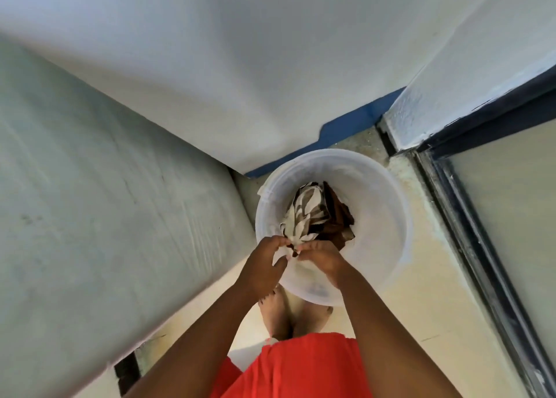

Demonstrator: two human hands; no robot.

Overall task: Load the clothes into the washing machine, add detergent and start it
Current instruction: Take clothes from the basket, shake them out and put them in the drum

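- Pale wall (90,217) stands close on the left of the bucket.
- Left hand (264,265) and right hand (322,259) both pinch the near end of the brown-and-white cloth (310,214).
- The cloth runs lengthwise away from the person, inside the translucent bucket (388,211) on the floor.
- Dark door frame (469,217) lies to the right.

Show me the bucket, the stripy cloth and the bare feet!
bucket (388,205), head view, bare right inner wall.
stripy cloth (307,211), head view, middle of the bunched fabric.
bare feet (278,316), head view, top of one foot.
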